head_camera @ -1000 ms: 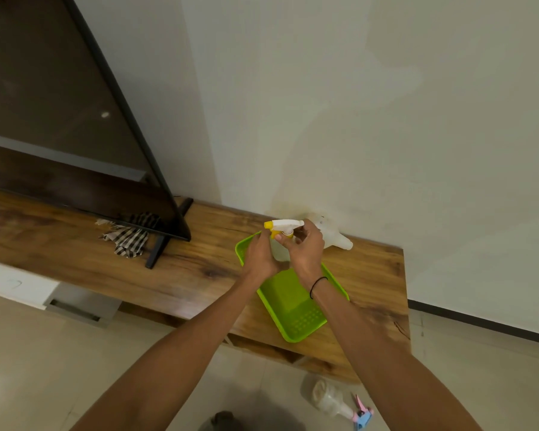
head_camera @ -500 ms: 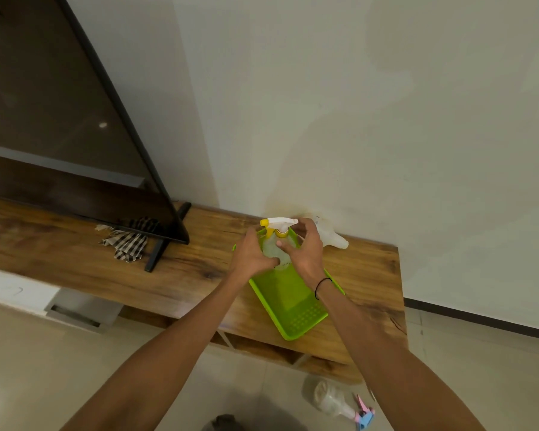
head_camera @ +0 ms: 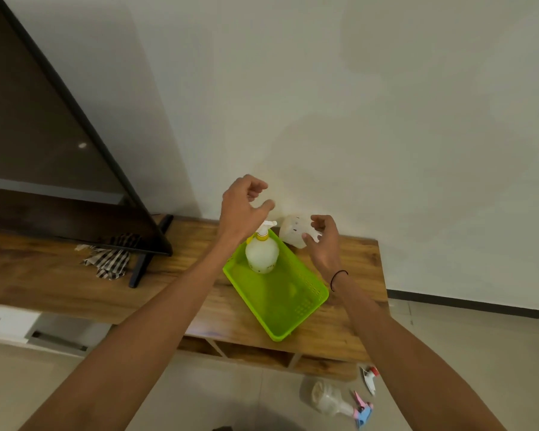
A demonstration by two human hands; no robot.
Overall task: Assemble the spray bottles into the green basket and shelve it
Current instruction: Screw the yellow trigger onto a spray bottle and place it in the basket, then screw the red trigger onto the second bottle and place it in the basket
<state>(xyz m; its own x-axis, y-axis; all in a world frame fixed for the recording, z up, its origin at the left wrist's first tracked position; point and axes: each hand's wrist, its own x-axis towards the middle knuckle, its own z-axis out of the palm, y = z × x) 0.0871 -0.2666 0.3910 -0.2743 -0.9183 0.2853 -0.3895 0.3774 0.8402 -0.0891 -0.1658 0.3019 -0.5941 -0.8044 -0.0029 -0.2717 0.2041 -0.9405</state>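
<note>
A green basket (head_camera: 305, 301) lies on the wooden TV stand (head_camera: 360, 265). At its far end stands a white spray bottle with a yellow and white trigger head (head_camera: 262, 253), upright. My left hand (head_camera: 241, 208) hovers just above that bottle, fingers loosely apart, holding nothing. My right hand (head_camera: 324, 241) is open beside a second white bottle (head_camera: 293, 233) that lies against the wall behind the basket; whether it touches the bottle I cannot tell. On the floor lie a clear bottle with a pink and blue sprayer (head_camera: 336, 401) and a loose red and white trigger head (head_camera: 369, 377).
A large dark TV (head_camera: 44, 144) on a black foot occupies the left of the stand, with a checked cloth (head_camera: 109, 259) beneath it. Open shelf compartments (head_camera: 252, 353) show under the stand's top. A white wall rises directly behind.
Both hands held the yellow-headed bottle over the basket; now it stands in the basket and both hands have let go. The left hand rose, the right moved to the bottle behind.
</note>
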